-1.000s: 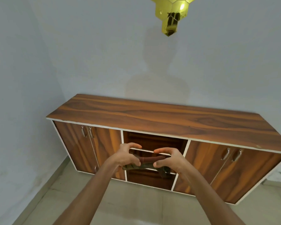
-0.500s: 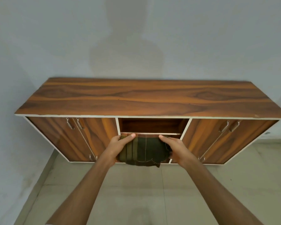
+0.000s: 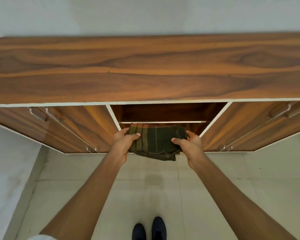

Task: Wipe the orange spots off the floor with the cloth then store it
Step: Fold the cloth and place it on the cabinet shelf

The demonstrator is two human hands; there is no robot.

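At cabinet (image 3: 145,70), open middle bay — left grip (image 3: 124,143), right grip (image 3: 189,145) pinch cloth (image 3: 157,141); shelf (image 3: 163,122) behind.

Cabinet (image 3: 145,70) ends past both side edges, shoes (image 3: 158,228) partly below the bottom edge, lower compartment (image 3: 195,126) mostly behind the cloth (image 3: 156,141).

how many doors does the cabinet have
4, all closed: left outer door, left inner door, right inner door, right outer door, flanking the open middle bay. The frame cuts off the cabinet's ends, so more could be hidden.
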